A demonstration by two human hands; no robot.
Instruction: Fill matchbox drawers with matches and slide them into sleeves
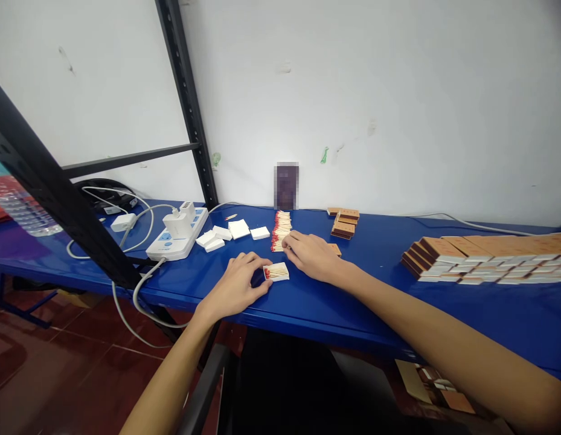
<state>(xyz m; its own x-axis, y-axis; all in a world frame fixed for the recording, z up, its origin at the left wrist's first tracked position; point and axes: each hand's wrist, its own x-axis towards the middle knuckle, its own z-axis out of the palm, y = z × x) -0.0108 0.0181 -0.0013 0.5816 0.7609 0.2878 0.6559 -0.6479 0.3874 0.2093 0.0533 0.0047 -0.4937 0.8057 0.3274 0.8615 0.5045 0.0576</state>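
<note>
My left hand (238, 284) rests on the blue table (380, 302) with its fingers curled around a small white matchbox tray (276, 272) that holds red-tipped matches. My right hand (310, 252) lies just behind the tray, its fingertips closed on matches at the near end of a pile of loose red-tipped matches (281, 229). An orange matchbox sleeve (335, 249) lies partly hidden under my right hand.
Several empty white trays (230, 233) lie left of the match pile. A short stack of orange sleeves (344, 223) stands behind. Rows of filled matchboxes (484, 258) cover the right end. A white power strip (177, 237) with cables sits left, beside black shelf posts (58, 193).
</note>
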